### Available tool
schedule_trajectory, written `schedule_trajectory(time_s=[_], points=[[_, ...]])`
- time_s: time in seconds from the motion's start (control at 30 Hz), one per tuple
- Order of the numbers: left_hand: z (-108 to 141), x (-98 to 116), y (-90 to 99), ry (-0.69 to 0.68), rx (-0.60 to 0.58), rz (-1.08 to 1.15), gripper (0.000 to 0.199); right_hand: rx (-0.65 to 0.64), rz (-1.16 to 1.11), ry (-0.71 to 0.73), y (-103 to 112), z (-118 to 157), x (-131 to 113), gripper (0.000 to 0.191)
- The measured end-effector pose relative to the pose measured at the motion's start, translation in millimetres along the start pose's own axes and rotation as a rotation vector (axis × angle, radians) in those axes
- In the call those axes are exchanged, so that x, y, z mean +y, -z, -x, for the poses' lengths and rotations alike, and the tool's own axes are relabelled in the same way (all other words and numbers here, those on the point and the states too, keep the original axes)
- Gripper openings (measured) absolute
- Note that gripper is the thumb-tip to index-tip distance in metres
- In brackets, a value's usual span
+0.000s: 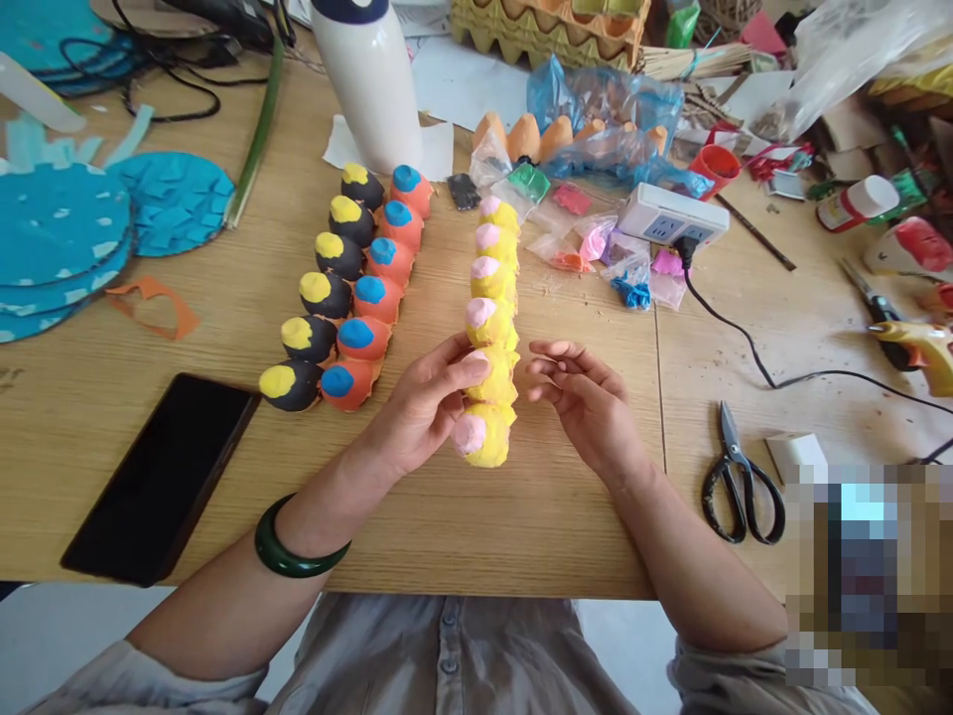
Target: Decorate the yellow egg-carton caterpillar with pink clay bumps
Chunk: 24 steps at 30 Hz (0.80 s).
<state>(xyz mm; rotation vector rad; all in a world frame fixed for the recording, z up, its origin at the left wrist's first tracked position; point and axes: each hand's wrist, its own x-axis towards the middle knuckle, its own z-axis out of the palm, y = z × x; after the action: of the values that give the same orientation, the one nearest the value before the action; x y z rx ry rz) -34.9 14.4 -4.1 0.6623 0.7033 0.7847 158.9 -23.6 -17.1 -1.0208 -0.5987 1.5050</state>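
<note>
A yellow bumpy strip [495,437] with pink caps on its bumps runs away from me at the middle of the table. My left hand [428,402] grips its near part, thumb on a pink cap and fingers at its left side. Just right of the strip is my right hand [585,402], apart from it, with curled fingers; a tiny pinkish bit shows near the fingertips, too small to name. Left of my left hand stand a black strip with yellow caps [339,256] and an orange strip with blue caps [387,253], side by side.
A black phone [160,477] lies at the left front, scissors [737,477] at the right. Farther back are a white bottle [372,89], a power strip [674,218] with its cable, bags of coloured clay [528,182] and egg trays [551,35]. A glue gun [919,348] lies far right.
</note>
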Motion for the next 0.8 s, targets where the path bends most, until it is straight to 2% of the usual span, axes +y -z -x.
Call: schedule_trajectory(time_s=[0.17, 0.4, 0.6, 0.7, 0.8], points=[[1.1, 2.0, -0.3, -0.006, 0.011, -0.035, 0.031, 0.009, 0.019, 0.03, 0.6, -1.1, -0.1, 0.027], [0.6, 1.8, 1.2, 0.014, -0.037, -0.042, 0.026, 0.12, 0.196, 0.112, -1.8, 3.3, -2.7, 0.036], [-0.3, -1.8, 2.5, 0.053, -0.022, -0.029, 0.028, 0.019, 0.16, 0.093, -9.8, 8.6, -7.6, 0.023], [-0.4, -4.0, 2.9, 0.051, -0.013, -0.033, 0.029, -0.015, 0.205, 0.161, -11.6, 14.0, -6.4, 0.021], [-0.7, -6.0, 2.9, 0.054, -0.027, 0.016, 0.029, -0.016, 0.347, 0.259, -11.2, 20.7, -5.1, 0.015]])
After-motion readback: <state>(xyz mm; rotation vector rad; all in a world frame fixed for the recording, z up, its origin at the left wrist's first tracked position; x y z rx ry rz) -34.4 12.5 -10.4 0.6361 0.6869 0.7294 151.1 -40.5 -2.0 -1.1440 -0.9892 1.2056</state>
